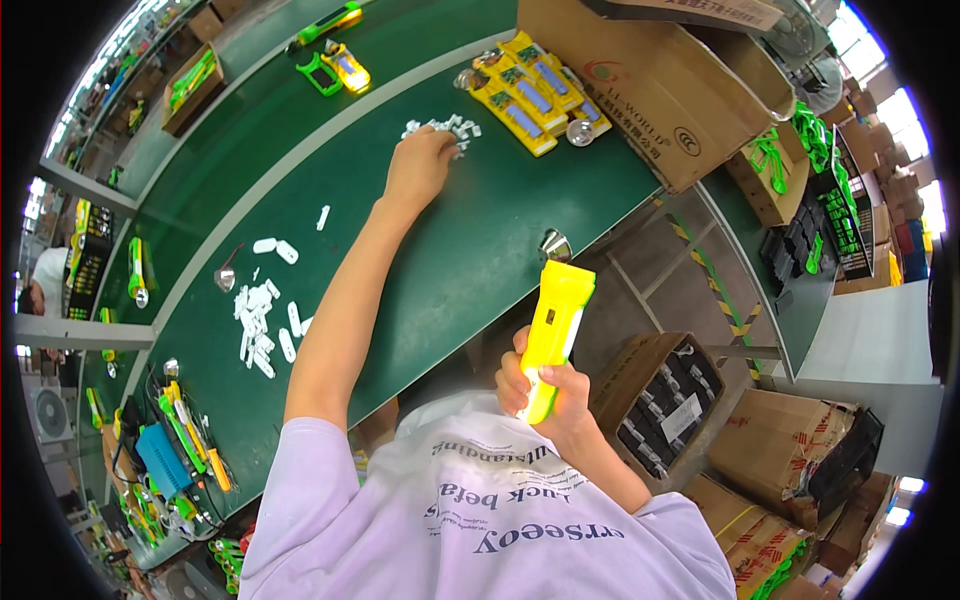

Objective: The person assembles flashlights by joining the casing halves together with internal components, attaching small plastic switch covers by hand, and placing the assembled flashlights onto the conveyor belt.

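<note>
My left hand (418,165) reaches far over the green table (440,250), its fingers bent down and drawn together at a small heap of white plastic pieces (464,130). The fingertips are partly hidden, so what they pinch does not show. Near my chest, my right hand (556,400) is wrapped round a yellow flashlight body (556,325), held upright and glowing at its lower part. A shiny reflector (555,245) sits at its top end, tilted off the housing. Beyond the heap lie several yellow flashlight bodies (525,110) with circuit boards and reflectors showing.
More white plastic pieces (256,320) and a loose reflector (225,278) lie at left. A big cardboard box (670,90) stands at the far right of the table. Below its right edge is a carton of black parts (665,400). Flashlights (345,68) rest on the strip behind.
</note>
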The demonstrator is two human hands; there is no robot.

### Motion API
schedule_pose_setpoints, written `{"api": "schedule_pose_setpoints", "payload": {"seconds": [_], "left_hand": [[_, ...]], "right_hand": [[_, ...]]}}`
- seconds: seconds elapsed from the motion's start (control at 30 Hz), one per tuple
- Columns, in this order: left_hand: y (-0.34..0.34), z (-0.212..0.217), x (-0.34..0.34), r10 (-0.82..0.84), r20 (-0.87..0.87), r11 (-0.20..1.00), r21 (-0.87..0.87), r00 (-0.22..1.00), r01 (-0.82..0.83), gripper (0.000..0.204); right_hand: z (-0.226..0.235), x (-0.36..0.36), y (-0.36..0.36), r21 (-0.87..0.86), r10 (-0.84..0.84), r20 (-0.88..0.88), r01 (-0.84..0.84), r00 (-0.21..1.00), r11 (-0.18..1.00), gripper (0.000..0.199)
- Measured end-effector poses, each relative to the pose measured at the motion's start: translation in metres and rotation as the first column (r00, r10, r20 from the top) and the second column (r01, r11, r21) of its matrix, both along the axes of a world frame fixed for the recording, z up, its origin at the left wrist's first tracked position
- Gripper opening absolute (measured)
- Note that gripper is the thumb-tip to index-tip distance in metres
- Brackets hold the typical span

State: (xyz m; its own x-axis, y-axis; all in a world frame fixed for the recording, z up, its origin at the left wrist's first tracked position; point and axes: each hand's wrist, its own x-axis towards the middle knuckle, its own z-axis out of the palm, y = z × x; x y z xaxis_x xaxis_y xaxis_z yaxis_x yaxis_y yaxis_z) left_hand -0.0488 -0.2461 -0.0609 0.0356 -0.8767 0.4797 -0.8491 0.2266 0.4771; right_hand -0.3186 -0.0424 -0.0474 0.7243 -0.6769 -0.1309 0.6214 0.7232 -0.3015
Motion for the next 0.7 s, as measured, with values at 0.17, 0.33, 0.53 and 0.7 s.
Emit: {"api": "schedule_pose_setpoints", "payload": {"seconds": [0.17,0.33,0.53,0.7], "left_hand": [[-0.006,-0.003,-0.004,-0.051,0.097,0.998,0.046,0.994,0.047,0.010],[0.003,0.002,-0.004,-0.085,0.072,0.983,0.171,0.994,0.071,0.009],[0.033,0.010,-0.023,-0.131,-0.141,0.962,0.221,0.981,0.160,0.010],[0.131,0.069,-0.079,0.017,-0.882,0.782,0.306,0.471,0.543,0.005]], "right_hand": [[-0.005,-0.014,0.001,0.063,-0.092,-0.027,0.093,0.995,0.994,0.038],[-0.010,-0.014,-0.002,0.082,-0.081,-0.012,0.082,0.997,0.993,0.039],[-0.010,-0.006,-0.010,0.002,0.017,0.050,-0.017,0.999,1.000,0.039],[-0.006,-0.006,-0.013,0.074,0.034,0.116,-0.042,0.993,0.996,0.039]]}}
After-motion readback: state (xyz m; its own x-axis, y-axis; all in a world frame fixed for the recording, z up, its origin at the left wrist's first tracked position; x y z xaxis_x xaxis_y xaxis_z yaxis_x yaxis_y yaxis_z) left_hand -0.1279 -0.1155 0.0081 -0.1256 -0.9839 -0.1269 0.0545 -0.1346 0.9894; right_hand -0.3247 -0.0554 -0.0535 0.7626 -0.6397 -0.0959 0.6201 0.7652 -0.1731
